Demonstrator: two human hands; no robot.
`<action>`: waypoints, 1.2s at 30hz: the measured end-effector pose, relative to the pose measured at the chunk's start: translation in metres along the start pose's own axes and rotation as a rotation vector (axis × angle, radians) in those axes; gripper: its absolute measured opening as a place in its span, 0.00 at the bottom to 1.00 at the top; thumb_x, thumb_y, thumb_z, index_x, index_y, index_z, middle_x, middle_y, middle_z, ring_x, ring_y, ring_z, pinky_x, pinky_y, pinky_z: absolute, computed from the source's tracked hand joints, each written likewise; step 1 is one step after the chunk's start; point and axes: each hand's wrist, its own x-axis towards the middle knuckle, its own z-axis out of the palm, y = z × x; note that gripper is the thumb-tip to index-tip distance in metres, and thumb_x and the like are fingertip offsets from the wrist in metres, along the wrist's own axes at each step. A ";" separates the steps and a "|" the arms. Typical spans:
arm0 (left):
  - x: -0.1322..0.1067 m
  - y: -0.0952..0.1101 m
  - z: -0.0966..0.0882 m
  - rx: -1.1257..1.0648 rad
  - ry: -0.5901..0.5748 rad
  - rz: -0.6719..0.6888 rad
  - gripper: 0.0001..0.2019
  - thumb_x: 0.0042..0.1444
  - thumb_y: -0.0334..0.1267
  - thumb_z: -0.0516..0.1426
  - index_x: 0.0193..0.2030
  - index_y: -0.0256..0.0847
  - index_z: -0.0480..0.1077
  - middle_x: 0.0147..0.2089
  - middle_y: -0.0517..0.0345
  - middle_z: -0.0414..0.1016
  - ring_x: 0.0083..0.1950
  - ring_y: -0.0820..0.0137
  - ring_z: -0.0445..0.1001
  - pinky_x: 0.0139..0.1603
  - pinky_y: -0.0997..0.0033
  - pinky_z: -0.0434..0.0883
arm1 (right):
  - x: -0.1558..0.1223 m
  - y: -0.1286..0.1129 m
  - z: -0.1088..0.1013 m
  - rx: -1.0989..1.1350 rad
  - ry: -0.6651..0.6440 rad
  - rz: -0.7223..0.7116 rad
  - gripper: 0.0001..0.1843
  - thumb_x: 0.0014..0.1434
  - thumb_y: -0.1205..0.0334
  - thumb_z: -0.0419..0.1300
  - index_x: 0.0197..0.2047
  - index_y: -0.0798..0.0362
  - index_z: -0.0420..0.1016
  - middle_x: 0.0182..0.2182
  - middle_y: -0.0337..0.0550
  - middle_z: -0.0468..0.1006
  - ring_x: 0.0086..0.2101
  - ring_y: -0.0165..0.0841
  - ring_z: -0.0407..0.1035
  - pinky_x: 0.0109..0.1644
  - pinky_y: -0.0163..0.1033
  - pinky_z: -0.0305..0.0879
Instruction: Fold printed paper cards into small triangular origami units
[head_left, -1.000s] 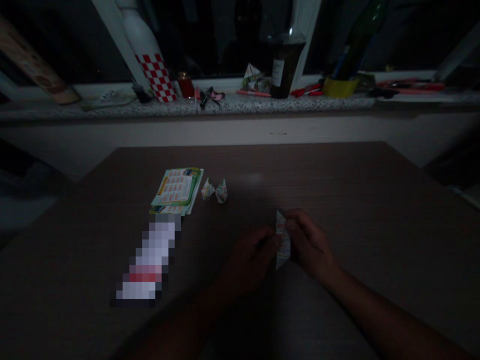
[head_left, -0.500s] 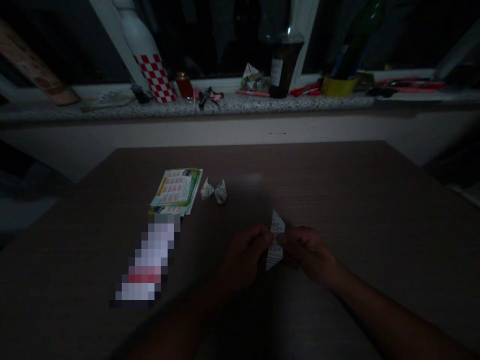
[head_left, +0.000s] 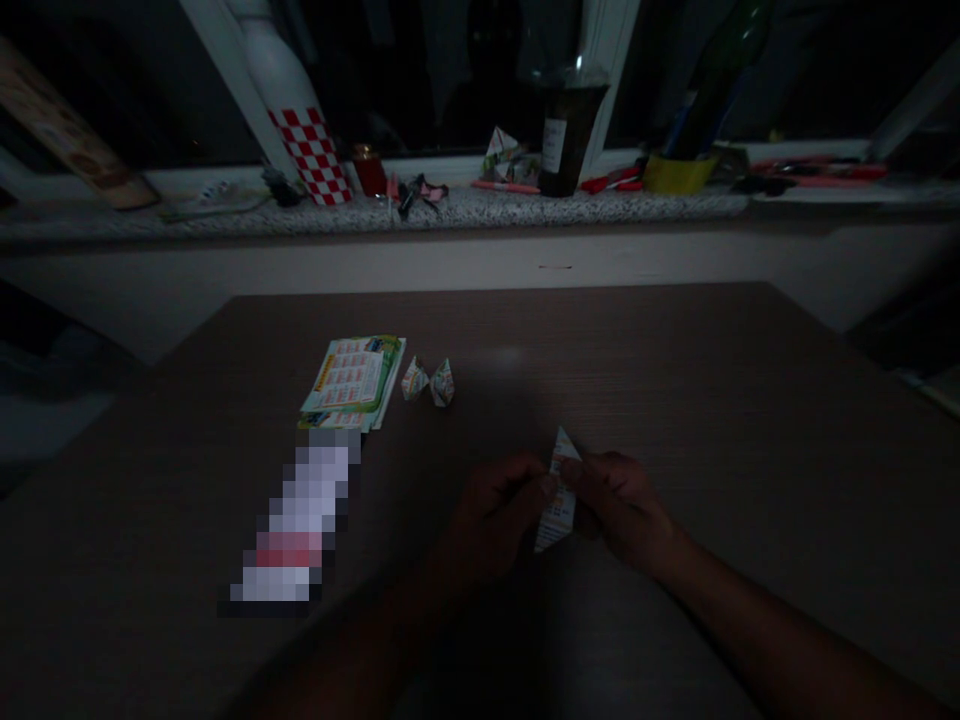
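Both my hands pinch a small folded piece of printed paper [head_left: 559, 500] just above the dark wooden table [head_left: 675, 380]. My left hand [head_left: 495, 515] grips its left edge with thumb and fingers closed. My right hand [head_left: 619, 505] grips its right edge the same way. The paper is pointed at top and bottom and stands nearly upright between the fingertips. Two small folded paper shapes [head_left: 429, 381] sit on the table further back, to the left of my hands.
A stack of printed paper sheets [head_left: 352, 380] lies left of the folded shapes, with a blurred-out object [head_left: 296, 520] in front of it. The window sill [head_left: 375, 210] behind holds a red-checkered bottle [head_left: 300, 120], a dark bottle [head_left: 566, 130], pens and other small items.
The folded paper has shifted slightly and tilted between my fingers. My right hand slid lower along its edge; my left hand stayed at its left side.
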 end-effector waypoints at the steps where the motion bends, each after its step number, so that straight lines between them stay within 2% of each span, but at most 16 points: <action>1: 0.000 0.000 0.000 -0.004 -0.005 -0.003 0.14 0.58 0.45 0.55 0.26 0.38 0.64 0.22 0.65 0.58 0.24 0.77 0.56 0.24 0.76 0.56 | 0.000 0.000 0.000 -0.003 0.004 0.000 0.27 0.63 0.43 0.52 0.20 0.54 0.64 0.13 0.34 0.60 0.16 0.24 0.52 0.18 0.31 0.45; 6: 0.001 -0.001 -0.002 -0.029 0.001 -0.012 0.14 0.57 0.44 0.55 0.26 0.38 0.65 0.23 0.64 0.61 0.24 0.77 0.57 0.25 0.77 0.57 | 0.003 0.002 -0.001 0.056 0.002 -0.034 0.27 0.61 0.42 0.53 0.21 0.55 0.67 0.15 0.36 0.63 0.17 0.25 0.55 0.19 0.32 0.47; 9: 0.001 0.001 -0.004 -0.027 -0.010 -0.046 0.13 0.55 0.44 0.56 0.25 0.37 0.66 0.22 0.65 0.61 0.24 0.77 0.58 0.25 0.77 0.57 | 0.004 0.002 -0.003 0.080 -0.006 -0.035 0.26 0.61 0.42 0.53 0.22 0.55 0.66 0.16 0.34 0.60 0.17 0.24 0.52 0.19 0.31 0.46; 14: 0.003 0.004 -0.005 -0.078 -0.054 -0.137 0.12 0.52 0.43 0.57 0.25 0.36 0.67 0.21 0.65 0.60 0.22 0.78 0.56 0.23 0.78 0.55 | 0.002 -0.004 -0.004 -0.034 -0.007 -0.067 0.25 0.64 0.46 0.51 0.23 0.55 0.64 0.16 0.33 0.58 0.18 0.23 0.50 0.20 0.30 0.47; 18: 0.002 0.005 -0.006 -0.105 -0.054 -0.171 0.13 0.50 0.44 0.58 0.24 0.36 0.66 0.20 0.65 0.61 0.22 0.78 0.57 0.23 0.78 0.55 | 0.002 -0.009 -0.005 -0.059 -0.059 -0.115 0.24 0.64 0.47 0.52 0.23 0.55 0.64 0.17 0.33 0.57 0.19 0.23 0.50 0.21 0.31 0.47; 22: 0.001 0.006 -0.008 -0.094 -0.074 -0.192 0.13 0.49 0.44 0.59 0.23 0.36 0.66 0.20 0.65 0.61 0.21 0.79 0.56 0.22 0.77 0.54 | 0.003 -0.009 -0.007 -0.011 -0.116 -0.094 0.22 0.64 0.47 0.53 0.25 0.55 0.66 0.18 0.33 0.58 0.19 0.23 0.50 0.21 0.30 0.46; 28: 0.003 0.006 -0.010 -0.110 -0.069 -0.221 0.14 0.47 0.46 0.59 0.22 0.37 0.66 0.19 0.65 0.60 0.20 0.79 0.57 0.21 0.77 0.54 | 0.002 -0.009 -0.005 -0.040 -0.096 -0.114 0.20 0.65 0.51 0.52 0.27 0.55 0.67 0.19 0.32 0.57 0.20 0.23 0.49 0.21 0.30 0.46; 31: 0.005 0.005 -0.009 -0.133 -0.051 -0.230 0.14 0.47 0.45 0.60 0.22 0.37 0.66 0.19 0.65 0.61 0.20 0.79 0.57 0.21 0.78 0.54 | 0.003 -0.009 -0.004 -0.055 -0.063 -0.131 0.20 0.65 0.51 0.52 0.27 0.55 0.68 0.19 0.33 0.59 0.20 0.24 0.53 0.23 0.30 0.51; 33: 0.006 0.006 -0.010 -0.164 -0.008 -0.242 0.12 0.45 0.44 0.60 0.22 0.37 0.66 0.18 0.66 0.61 0.19 0.79 0.57 0.20 0.78 0.54 | 0.005 -0.008 -0.005 -0.069 -0.006 -0.169 0.16 0.64 0.51 0.54 0.31 0.54 0.71 0.22 0.35 0.65 0.23 0.26 0.60 0.27 0.31 0.59; 35: 0.007 0.007 -0.011 -0.212 0.046 -0.255 0.11 0.44 0.42 0.59 0.22 0.37 0.66 0.18 0.65 0.61 0.19 0.79 0.58 0.20 0.78 0.55 | 0.006 -0.009 -0.007 -0.082 0.075 -0.247 0.12 0.63 0.52 0.57 0.42 0.51 0.72 0.30 0.39 0.72 0.30 0.29 0.67 0.33 0.34 0.65; 36: 0.008 0.008 -0.011 -0.238 0.065 -0.255 0.11 0.45 0.42 0.59 0.21 0.37 0.66 0.18 0.65 0.61 0.19 0.78 0.59 0.20 0.77 0.55 | 0.007 -0.009 -0.009 -0.106 0.114 -0.300 0.13 0.61 0.53 0.59 0.47 0.49 0.70 0.34 0.42 0.73 0.34 0.31 0.69 0.36 0.35 0.67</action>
